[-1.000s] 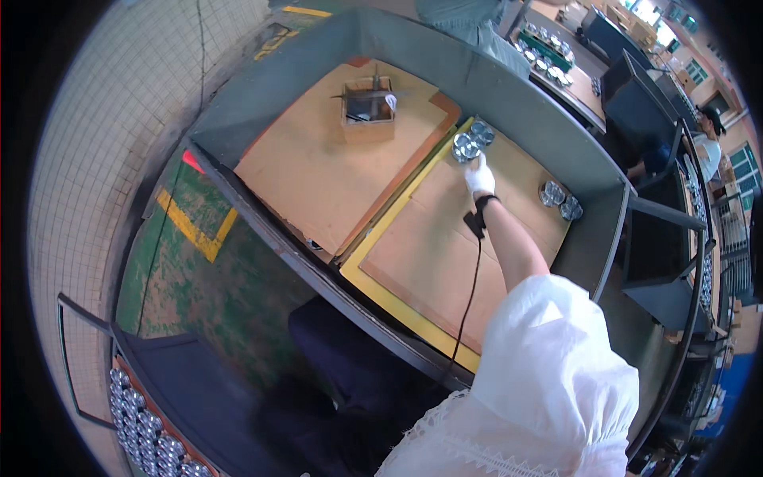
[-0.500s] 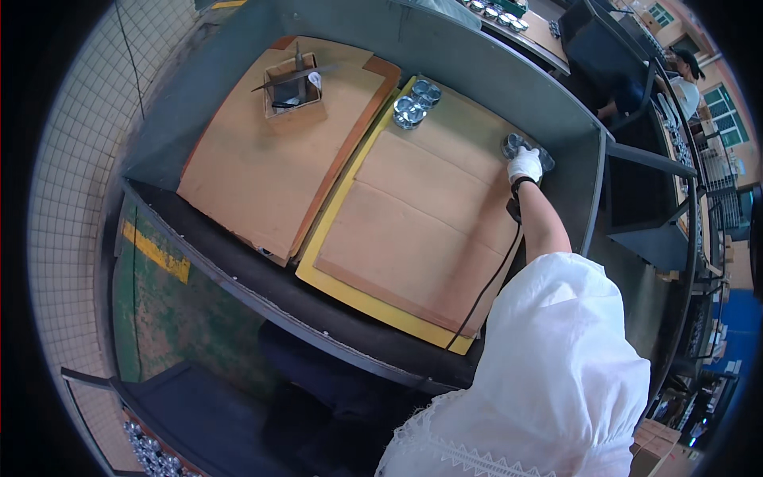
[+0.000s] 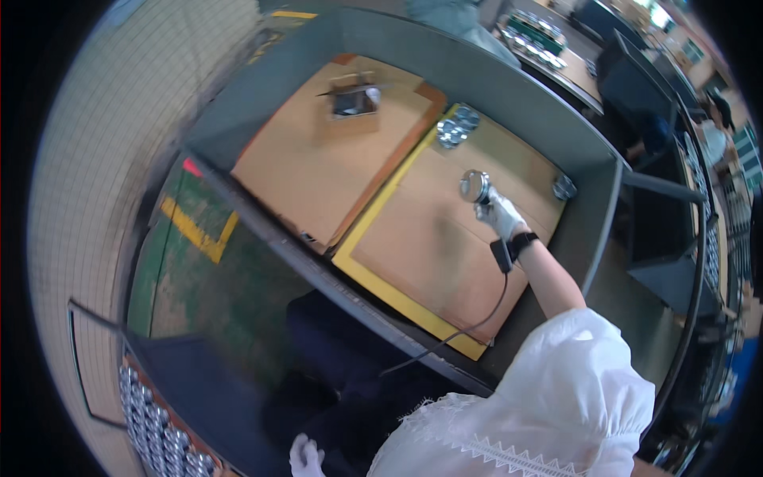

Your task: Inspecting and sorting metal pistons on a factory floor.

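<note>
A shiny, round metal part, hollow-looking on one side, is held above the cardboard by my right hand. That hand wears a white glove, and its fingers are closed around the part's near right edge. My left hand, also gloved in white, hangs low at the bottom of the view; its fingers look loosely apart with nothing visible in them. Several similar metal parts stand together at the far edge of the cardboard sheet. Another metal part sits at its right corner.
A grey-walled bin surrounds two cardboard stacks; the right one has a yellow border. An open box of tools rests on the left stack. A cable runs from my wristband. Rows of metal parts lie at lower left.
My right hand has come left and nearer from the right corner, carrying one metal part off the cardboard. My left hand has entered at the bottom. The whole view has shifted.
</note>
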The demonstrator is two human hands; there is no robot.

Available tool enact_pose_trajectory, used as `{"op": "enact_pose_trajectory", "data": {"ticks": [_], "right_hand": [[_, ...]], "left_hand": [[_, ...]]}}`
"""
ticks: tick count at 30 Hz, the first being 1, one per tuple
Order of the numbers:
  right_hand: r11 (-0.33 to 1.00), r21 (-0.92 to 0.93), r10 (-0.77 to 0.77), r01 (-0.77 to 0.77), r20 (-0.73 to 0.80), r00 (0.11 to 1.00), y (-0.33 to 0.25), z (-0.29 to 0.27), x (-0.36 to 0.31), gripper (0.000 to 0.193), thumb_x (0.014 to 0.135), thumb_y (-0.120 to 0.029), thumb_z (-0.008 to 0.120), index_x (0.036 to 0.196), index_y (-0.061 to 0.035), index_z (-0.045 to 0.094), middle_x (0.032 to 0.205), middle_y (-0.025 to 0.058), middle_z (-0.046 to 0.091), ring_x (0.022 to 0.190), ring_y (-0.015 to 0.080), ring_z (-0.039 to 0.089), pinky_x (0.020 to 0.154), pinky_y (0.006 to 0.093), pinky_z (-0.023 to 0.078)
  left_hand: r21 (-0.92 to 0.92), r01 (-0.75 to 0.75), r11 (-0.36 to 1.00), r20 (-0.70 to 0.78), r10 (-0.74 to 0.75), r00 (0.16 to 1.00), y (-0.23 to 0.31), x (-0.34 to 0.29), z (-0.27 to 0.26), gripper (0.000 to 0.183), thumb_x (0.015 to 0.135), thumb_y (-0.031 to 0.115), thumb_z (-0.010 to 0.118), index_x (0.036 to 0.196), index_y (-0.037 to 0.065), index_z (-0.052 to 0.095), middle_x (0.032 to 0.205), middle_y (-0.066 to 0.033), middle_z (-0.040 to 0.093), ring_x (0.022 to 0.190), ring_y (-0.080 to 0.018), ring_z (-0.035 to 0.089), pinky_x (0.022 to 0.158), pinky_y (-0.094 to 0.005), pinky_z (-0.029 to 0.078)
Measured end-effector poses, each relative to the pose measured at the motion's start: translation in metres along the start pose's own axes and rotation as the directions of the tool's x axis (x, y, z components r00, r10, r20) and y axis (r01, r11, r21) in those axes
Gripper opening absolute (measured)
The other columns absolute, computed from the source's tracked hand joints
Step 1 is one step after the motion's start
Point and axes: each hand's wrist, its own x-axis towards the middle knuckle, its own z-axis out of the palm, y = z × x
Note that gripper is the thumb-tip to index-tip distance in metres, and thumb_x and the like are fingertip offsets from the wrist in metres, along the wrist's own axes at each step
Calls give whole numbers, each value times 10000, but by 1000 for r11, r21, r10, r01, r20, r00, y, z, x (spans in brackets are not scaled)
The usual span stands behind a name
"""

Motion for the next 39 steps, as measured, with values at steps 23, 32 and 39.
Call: {"op": "enact_pose_trajectory", "data": {"ticks": [23, 32, 39], "right_hand": [[835, -338, 359, -435, 932, -35, 84, 408, -343, 476, 876, -399, 649, 1214, -91, 516, 1041, 52, 597, 830, 166, 564, 677, 305, 465], [819, -383, 399, -427, 915, -54, 102, 401, -352, 487, 900, -455, 601, 1235, -122, 485, 1004, 37, 591, 768, 157, 540, 657, 290, 438], [856, -366, 382, -366, 924, -31, 91, 401, -361, 527, 941, -514, 489, 1275, -108, 465, 1117, 75, 595, 932, 198, 605, 782, 349, 509]], "left_hand": [[-227, -346, 910, -403, 236, 884, 8, 48, -49, 573, 756, 397, 772, 1170, 38, 606, 1215, -127, 601, 1108, -272, 610, 926, -351, 490], [-681, -352, 643, -263, 234, 936, -5, 55, -42, 387, 857, 244, 709, 1138, 16, 570, 1025, -60, 647, 932, -100, 589, 797, -267, 487], [-479, -581, 658, -462, 374, 804, -11, 66, -34, 520, 764, 172, 788, 1186, 31, 518, 1192, -88, 564, 962, -173, 622, 837, -307, 520]]}}
